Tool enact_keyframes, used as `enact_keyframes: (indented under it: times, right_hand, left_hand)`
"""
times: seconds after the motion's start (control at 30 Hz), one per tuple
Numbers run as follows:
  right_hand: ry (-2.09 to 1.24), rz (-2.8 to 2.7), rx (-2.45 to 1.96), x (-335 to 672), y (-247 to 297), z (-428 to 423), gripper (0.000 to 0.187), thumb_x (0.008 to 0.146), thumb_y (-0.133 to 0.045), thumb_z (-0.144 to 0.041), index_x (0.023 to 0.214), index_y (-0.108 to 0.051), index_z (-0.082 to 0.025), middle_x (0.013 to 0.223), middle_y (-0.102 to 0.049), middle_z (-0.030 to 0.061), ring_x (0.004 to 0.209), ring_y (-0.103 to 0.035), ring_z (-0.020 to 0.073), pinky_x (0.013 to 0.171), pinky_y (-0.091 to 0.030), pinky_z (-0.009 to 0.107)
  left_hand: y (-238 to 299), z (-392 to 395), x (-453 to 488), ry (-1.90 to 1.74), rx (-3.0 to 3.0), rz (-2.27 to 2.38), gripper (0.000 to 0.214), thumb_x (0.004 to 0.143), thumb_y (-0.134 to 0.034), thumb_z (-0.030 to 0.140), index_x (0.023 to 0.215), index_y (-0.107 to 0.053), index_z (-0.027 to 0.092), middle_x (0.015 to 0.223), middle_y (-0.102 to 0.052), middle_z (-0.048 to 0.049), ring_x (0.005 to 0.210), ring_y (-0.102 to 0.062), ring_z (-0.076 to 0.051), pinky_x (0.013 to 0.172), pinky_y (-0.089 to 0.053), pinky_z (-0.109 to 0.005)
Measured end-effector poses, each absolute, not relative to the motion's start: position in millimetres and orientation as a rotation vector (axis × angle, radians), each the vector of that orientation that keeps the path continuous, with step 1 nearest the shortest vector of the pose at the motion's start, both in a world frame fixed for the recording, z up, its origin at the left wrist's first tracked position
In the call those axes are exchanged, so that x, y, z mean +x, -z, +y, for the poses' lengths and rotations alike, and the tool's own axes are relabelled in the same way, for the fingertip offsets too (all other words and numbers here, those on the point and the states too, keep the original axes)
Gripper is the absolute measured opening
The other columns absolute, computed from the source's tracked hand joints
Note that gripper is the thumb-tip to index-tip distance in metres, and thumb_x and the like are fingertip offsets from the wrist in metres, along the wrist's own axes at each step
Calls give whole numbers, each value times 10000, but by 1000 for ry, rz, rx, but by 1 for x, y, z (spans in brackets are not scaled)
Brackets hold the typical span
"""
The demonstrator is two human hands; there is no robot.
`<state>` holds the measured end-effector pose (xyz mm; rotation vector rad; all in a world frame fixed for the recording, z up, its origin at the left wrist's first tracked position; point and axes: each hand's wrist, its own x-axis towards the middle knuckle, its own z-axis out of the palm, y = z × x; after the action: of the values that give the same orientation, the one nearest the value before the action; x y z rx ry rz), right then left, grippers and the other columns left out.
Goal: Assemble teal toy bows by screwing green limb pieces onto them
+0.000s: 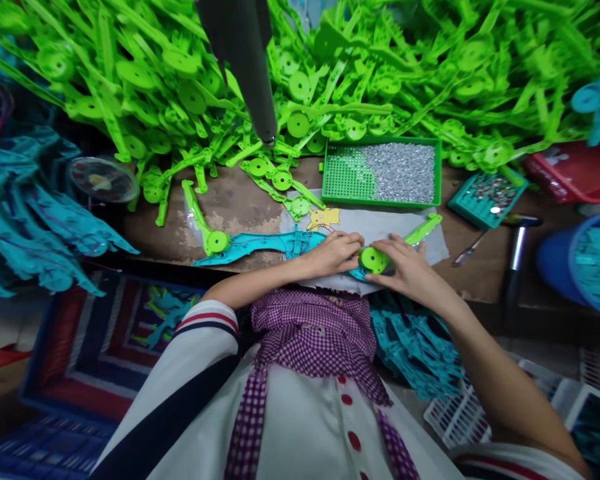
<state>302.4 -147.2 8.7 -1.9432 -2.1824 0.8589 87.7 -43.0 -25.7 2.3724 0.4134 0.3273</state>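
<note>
My left hand and my right hand meet at the front edge of the brown workbench. Between them they pinch a green plastic piece with a round disc end and a long arm running up to the right. It lies on top of a long teal plastic piece that stretches to the left across the bench. My left fingers curl over the joint of both parts. My right fingers press the green disc. A second green piece lies loose on the bench to the left.
A huge pile of green plastic parts fills the back. A green tray of small metal screws stands behind my hands, a small teal tray to its right. A dark hanging tool dangles overhead. Teal parts heap at left and in my lap.
</note>
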Motion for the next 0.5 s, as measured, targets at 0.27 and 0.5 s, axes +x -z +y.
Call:
enact_keyframes:
  times: [0.27,0.5]
  right_hand:
    - [-790,-2148,-1930,298,-8,-147,515,898,-620,-516,1323,-568,-231,1342,-637,181,1438,-399,498,1032,-198,904]
    - [-642,-2141,-1932,292,-3,-150,411,877,-595,-425,1228,-595,-212,1293,-627,188,1341,-511,468,1046,-243,853]
  left_hand:
    - [26,-42,88,-333,2379,389,74,972,-555,212,919,-590,173,1189,-674,-88,1040,-639,-186,985,-429,-357]
    - [25,-41,88,-333,2365,382,77,967,-565,221,917,-600,174,1188,-679,-92,1025,-640,-191,979,-432,-363]
